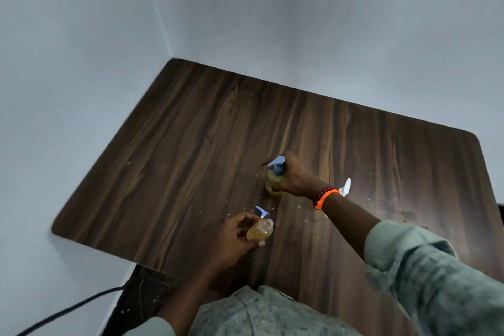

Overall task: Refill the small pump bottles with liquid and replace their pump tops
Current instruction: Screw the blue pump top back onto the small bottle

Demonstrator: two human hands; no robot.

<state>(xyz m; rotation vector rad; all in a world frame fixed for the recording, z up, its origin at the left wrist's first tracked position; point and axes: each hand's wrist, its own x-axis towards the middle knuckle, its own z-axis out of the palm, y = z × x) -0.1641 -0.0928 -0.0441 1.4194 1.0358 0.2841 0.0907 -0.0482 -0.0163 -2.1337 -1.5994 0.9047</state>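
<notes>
My left hand [236, 234] grips a small clear bottle [260, 231] of amber liquid with no top, held tilted just above the wooden table [174, 150]. A loose blue pump top [261, 211] lies on the table just behind that bottle. Farther back, my right hand [296, 179] is wrapped around a second small amber bottle [273, 181] that stands on the table with a blue pump top [277, 164] on it. A white pump top [345, 187] lies beyond my right wrist, partly hidden by it.
Small crumbs or droplets speckle the table around the bottles. The table sits in a corner of pale walls at the back and left. A dark cable [73, 308] runs along the floor at the lower left.
</notes>
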